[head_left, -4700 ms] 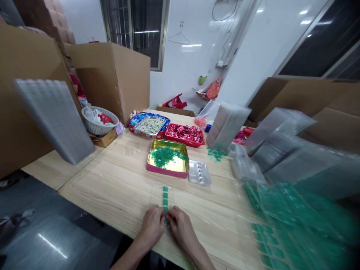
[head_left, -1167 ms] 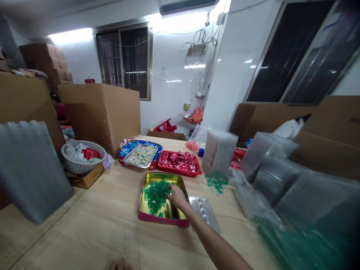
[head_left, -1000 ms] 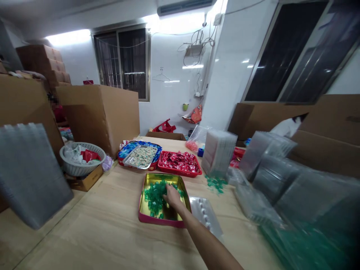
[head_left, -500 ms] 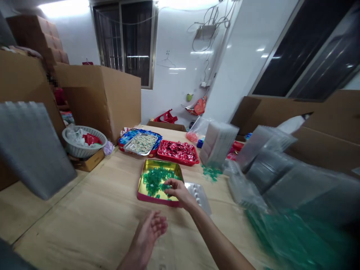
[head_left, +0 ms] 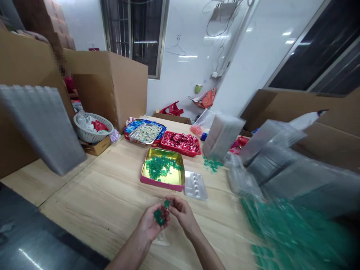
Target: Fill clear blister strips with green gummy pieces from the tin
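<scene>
Several green pieces (head_left: 159, 217) lie in my left hand (head_left: 153, 222), whose fingers are curled up around them. Beside it, my right hand (head_left: 181, 213) pinches one green piece (head_left: 167, 204) between thumb and fingertips. Both hands are close together over the table, in front of a square tin (head_left: 161, 183) with a gold inside and pink outside, which holds many green pieces (head_left: 160, 165). A clear plastic tray with round hollows (head_left: 195, 184) sits against the tin's right side. Another clear tray (head_left: 162, 239) is partly hidden beneath my hands.
Behind the tin are a red tray of red packets (head_left: 181, 143) and a silver tray (head_left: 146, 134) on blue packets. Stacked clear trays stand left (head_left: 45, 127) and right (head_left: 222, 137). Loose green pieces (head_left: 212, 164) and bagged green ones (head_left: 295, 228) lie right. A basket (head_left: 92, 129) stands left.
My right hand has come back from the tin to my left hand with a green piece. Green pieces now show in my left hand, and its fingers have curled. The view has shifted.
</scene>
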A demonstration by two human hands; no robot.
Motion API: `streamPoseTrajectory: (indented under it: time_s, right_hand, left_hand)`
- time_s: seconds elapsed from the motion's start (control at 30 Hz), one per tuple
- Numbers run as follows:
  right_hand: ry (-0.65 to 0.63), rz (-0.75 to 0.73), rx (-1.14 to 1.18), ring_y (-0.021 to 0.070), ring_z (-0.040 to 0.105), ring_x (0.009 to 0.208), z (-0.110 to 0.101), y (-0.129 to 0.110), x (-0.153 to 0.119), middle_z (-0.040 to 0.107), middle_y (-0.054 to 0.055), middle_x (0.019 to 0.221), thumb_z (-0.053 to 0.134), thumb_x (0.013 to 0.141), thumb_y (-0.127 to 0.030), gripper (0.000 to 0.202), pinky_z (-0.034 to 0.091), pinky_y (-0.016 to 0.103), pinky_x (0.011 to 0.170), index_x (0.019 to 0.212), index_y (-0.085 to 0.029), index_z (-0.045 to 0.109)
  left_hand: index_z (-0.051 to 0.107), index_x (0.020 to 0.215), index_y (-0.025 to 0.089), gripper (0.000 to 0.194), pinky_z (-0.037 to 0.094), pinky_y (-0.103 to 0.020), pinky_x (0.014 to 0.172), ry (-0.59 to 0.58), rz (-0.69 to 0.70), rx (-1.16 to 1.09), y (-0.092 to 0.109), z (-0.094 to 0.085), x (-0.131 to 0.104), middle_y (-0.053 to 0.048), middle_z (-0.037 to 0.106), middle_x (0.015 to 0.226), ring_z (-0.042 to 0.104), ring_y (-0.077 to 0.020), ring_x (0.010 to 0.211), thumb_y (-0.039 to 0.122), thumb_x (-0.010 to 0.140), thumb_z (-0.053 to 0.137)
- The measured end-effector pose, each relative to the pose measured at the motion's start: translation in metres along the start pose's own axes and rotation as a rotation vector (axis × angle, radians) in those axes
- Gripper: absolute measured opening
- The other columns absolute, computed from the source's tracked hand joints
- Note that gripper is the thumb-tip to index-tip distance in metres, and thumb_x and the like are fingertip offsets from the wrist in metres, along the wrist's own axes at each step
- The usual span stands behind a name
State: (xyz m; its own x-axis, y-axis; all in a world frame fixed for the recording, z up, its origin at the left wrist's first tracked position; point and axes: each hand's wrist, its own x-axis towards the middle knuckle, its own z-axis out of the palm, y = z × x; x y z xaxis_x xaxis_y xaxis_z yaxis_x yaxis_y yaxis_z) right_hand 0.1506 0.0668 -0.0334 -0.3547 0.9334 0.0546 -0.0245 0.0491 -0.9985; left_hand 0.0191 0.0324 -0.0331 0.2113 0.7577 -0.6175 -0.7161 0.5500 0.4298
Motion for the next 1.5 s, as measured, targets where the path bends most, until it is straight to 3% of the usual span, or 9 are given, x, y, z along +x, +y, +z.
streamPoseTrajectory:
  time_s: [0.07,0.23,0.43,0.77,0.93,1.1,1.27,1.4,1.5]
  right_hand:
    - [0.043,-0.005,0.029,0.0182,0.057,0.069,0.002,0.004,-0.003,0.064,0.002,0.073,0.067,0.064,-0.023,0.017,0.046,0.031,0.069,0.082,-0.02,0.067]
    - [0.028,0.046,0.092,0.0187,0.058,0.07,0.005,0.006,-0.012,0.065,0.004,0.076,0.072,0.062,-0.027,0.021,0.047,0.031,0.067,0.082,-0.02,0.068]
    - [0.064,0.081,0.195,0.0169,0.058,0.069,0.006,0.01,-0.016,0.063,0.003,0.074,0.077,0.059,-0.035,0.032,0.048,0.029,0.066,0.084,-0.019,0.065]
    - [0.077,0.135,0.3,0.0092,0.05,0.049,0.017,-0.001,0.035,0.056,-0.004,0.061,0.075,0.058,-0.041,0.035,0.041,0.021,0.049,0.078,-0.018,0.059]
    - [0.072,0.148,0.045,0.01,0.047,0.041,0.012,0.026,0.045,0.052,-0.005,0.049,0.069,0.062,-0.043,0.031,0.037,0.021,0.042,0.07,-0.017,0.053]
    - [0.141,0.024,-0.579,0.0133,0.051,0.049,0.012,0.045,0.042,0.055,-0.002,0.049,0.054,0.071,-0.02,0.009,0.037,0.022,0.048,0.062,-0.017,0.054]
    - [0.152,-0.019,-0.707,0.0163,0.054,0.061,0.016,0.04,0.043,0.059,0.002,0.058,0.05,0.067,-0.009,0.014,0.037,0.024,0.058,0.056,-0.017,0.055]
    - [0.153,-0.063,-0.755,0.0177,0.053,0.067,0.017,0.039,0.04,0.059,0.005,0.065,0.049,0.069,-0.008,0.015,0.037,0.026,0.064,0.06,-0.016,0.057]
    - [0.173,-0.098,-0.746,0.0173,0.053,0.067,0.014,0.039,0.038,0.059,0.004,0.066,0.049,0.073,-0.013,0.013,0.038,0.026,0.064,0.063,-0.016,0.058]
  left_hand:
    - [0.059,0.069,0.013,0.008,0.041,-0.022,0.05,0.008,0.041,0.016,-0.002,-0.001,-0.002,-0.001,0.06,0.054,0.055,-0.0099,0.047,0.02,0.068,0.063]
    - [0.059,0.062,0.014,0.022,0.036,-0.021,0.05,0.001,0.266,0.121,-0.003,-0.002,-0.006,0.002,0.059,0.052,0.052,-0.008,0.047,0.018,0.048,0.075]
    - [0.058,0.054,0.014,0.021,0.032,-0.022,0.048,0.03,0.296,0.239,0.0,-0.007,-0.007,0.004,0.053,0.045,0.046,-0.007,0.044,0.02,0.043,0.074]
    - [0.054,0.057,0.015,0.021,0.028,-0.02,0.045,0.004,0.433,0.465,0.048,0.003,0.013,0.004,0.05,0.046,0.044,-0.0064,0.044,0.026,0.048,0.068]
    - [0.056,0.06,0.016,0.016,0.022,-0.021,0.04,0.105,0.459,0.64,0.046,-0.007,0.039,0.007,0.047,0.041,0.039,-0.0069,0.035,0.019,0.048,0.065]
    - [0.054,0.049,0.016,0.01,0.029,-0.022,0.046,0.229,0.524,0.839,0.033,-0.02,0.065,0.006,0.047,0.041,0.041,-0.0082,0.041,0.01,0.05,0.063]
    - [0.055,0.044,0.017,0.015,0.037,-0.025,0.059,0.274,0.595,0.964,0.034,-0.021,0.074,0.003,0.053,0.047,0.051,-0.014,0.059,0.006,0.048,0.064]
    - [0.057,0.051,0.016,0.017,0.036,-0.024,0.053,0.259,0.58,0.955,0.039,-0.02,0.069,0.002,0.051,0.046,0.05,-0.0127,0.052,0.026,0.062,0.064]
    - [0.058,0.07,0.014,0.043,0.029,-0.022,0.042,0.202,0.525,0.786,0.046,-0.021,0.057,0.001,0.052,0.05,0.045,-0.0097,0.042,0.051,0.079,0.039]
